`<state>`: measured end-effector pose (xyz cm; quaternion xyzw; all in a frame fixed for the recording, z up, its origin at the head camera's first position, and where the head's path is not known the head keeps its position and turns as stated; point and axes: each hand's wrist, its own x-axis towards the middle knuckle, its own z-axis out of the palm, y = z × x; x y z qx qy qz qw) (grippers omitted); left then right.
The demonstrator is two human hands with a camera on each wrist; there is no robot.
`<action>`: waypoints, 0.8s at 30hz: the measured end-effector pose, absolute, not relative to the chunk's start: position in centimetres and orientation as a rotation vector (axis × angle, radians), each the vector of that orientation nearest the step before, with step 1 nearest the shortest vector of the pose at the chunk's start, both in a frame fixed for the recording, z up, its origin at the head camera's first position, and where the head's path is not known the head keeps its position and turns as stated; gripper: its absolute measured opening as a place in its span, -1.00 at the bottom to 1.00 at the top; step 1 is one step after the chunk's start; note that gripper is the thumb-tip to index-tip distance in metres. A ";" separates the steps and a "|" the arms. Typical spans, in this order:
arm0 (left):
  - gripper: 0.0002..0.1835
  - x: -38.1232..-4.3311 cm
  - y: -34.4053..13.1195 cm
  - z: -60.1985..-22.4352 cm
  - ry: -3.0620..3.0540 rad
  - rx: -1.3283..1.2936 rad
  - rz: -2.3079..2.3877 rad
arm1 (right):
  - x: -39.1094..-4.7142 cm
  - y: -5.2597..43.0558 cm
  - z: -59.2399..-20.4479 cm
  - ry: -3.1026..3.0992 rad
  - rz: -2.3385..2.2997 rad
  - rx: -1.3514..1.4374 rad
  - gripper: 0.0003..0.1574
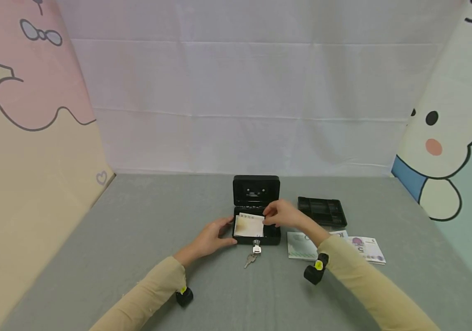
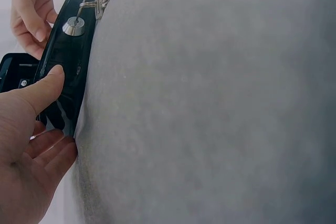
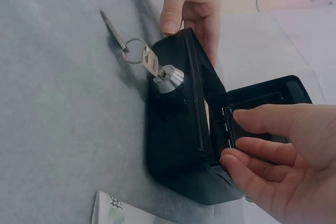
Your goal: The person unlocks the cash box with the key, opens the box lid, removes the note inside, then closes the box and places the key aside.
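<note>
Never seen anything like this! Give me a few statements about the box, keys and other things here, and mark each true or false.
1. The box has its lid open. True.
2. The keys lie inside the box. False: the keys are outside it, one in the lock.
3. The left hand grips the box. True.
4. The tray sits in the box. False: the tray is on the table.
5. Papers lie in the box. True.
</note>
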<state>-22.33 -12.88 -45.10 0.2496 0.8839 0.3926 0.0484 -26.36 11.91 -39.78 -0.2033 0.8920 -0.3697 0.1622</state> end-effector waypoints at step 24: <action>-0.27 -22.3 -12.8 -45.0 2.683 0.737 1.211 | -26.4 9.3 -40.1 2.795 -0.746 -0.449 -0.69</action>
